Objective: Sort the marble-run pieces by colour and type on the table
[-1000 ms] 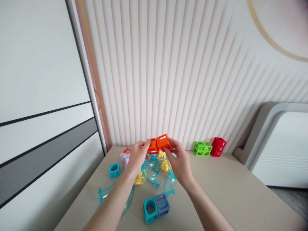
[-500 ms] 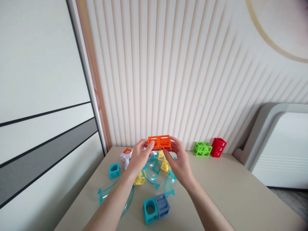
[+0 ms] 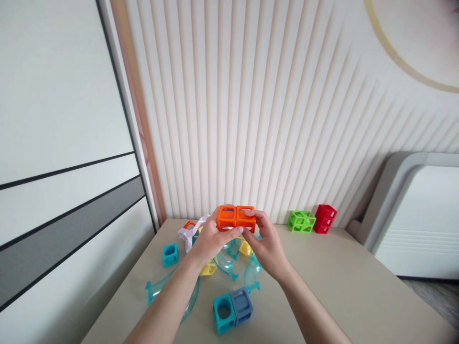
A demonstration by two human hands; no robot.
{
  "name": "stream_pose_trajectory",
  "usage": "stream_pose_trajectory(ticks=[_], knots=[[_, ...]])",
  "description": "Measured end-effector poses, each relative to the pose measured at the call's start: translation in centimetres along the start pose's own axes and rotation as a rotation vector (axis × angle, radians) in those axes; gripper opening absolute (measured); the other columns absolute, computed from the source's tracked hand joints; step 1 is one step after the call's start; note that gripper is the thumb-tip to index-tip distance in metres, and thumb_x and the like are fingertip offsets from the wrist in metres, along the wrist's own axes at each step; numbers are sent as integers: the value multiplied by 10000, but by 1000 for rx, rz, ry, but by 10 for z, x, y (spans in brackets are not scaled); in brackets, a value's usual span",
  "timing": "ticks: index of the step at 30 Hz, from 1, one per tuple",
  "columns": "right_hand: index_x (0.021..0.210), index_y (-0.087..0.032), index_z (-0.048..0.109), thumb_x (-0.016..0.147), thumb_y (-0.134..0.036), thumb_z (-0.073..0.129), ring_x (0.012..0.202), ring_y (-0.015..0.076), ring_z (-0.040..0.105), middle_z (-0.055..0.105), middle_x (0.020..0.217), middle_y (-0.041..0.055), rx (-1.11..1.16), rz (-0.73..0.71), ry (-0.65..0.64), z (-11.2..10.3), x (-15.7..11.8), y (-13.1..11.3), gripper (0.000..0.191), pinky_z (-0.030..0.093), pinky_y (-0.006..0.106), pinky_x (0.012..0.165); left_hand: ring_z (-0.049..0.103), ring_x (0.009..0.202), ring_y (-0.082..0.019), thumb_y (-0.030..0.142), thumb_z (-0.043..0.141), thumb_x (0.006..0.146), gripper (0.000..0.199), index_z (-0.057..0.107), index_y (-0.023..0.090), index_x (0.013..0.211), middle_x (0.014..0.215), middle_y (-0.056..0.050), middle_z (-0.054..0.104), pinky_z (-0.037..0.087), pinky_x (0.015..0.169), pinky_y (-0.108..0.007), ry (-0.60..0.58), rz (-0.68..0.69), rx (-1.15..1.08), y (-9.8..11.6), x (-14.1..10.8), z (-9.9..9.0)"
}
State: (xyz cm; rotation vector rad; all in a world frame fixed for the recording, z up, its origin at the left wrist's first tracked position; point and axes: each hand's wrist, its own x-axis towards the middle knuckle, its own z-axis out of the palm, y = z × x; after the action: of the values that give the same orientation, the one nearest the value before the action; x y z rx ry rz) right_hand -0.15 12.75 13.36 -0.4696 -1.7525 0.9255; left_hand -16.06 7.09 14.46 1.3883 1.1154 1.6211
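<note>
Thumbs [image 3: 229, 234] now converge beneath two orange cube frames [image 3: 234, 222]; half a second ago, the left one crossed a cube's face. The joined pair sits between left grip [image 3: 210, 241] and right grip [image 3: 268, 246], pinched by both. Nearer than the grips: one teal cube [image 3: 225, 327], one blue cube [image 3: 242, 306]. Right of them: one green block [image 3: 303, 222], one red block [image 3: 325, 220].

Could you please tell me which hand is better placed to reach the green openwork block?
Probably the right hand: it is nearer the green openwork block, while the left hand is farther away. Both hold the orange cubes.
</note>
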Motion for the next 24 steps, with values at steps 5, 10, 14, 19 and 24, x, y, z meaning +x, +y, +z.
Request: stream_pose_trajectory(ticks=[5,10,14,19,24], knots=[[1149,-276,529,942,-283,637,1041,200,646,675,1159,53,39,-13,-65,0,-1,-5,233,521,354,912,706,1057,-238,342,819,783,524,588,208,1234,1095,-52,756,547,956,-373,-9,-3,-17,5,-3,1],[1254,-306,495,961,-274,625,1030,186,658,668,1221,53,74,-3,-122,-3,-2,-6,322,535,324,880,712,1028,-218,334,812,797,548,559,242,1275,1132,-34,739,553,935,-348,-31,47,0,6,-4,-4],[1216,-303,506,959,-272,627,1062,185,650,657,1227,48,15,-6,-151,-9,-2,-3,285,530,319,911,682,1107,-233,313,807,809,535,571,270,1287,1265,-51,674,542,973,-354,-49,89,82,3,-4,-6],[1276,-311,496,968,-249,603,1138,205,641,642,1270,57,-34,-51,-182,-15,1,0,332,529,343,956,645,1173,-245,328,792,828,433,640,273,1230,1360,-63,585,520,1019,-359,-29,129,142,1,-4,-3],[1337,-315,491,981,-218,575,1262,226,588,589,1394,76,-111,-104,-203,-16,2,2,379,483,394,1053,638,1171,-242,364,781,837,379,667,265,1185,1361,-62,583,511,1035,-371,-27,126,151,-2,-5,-2]])
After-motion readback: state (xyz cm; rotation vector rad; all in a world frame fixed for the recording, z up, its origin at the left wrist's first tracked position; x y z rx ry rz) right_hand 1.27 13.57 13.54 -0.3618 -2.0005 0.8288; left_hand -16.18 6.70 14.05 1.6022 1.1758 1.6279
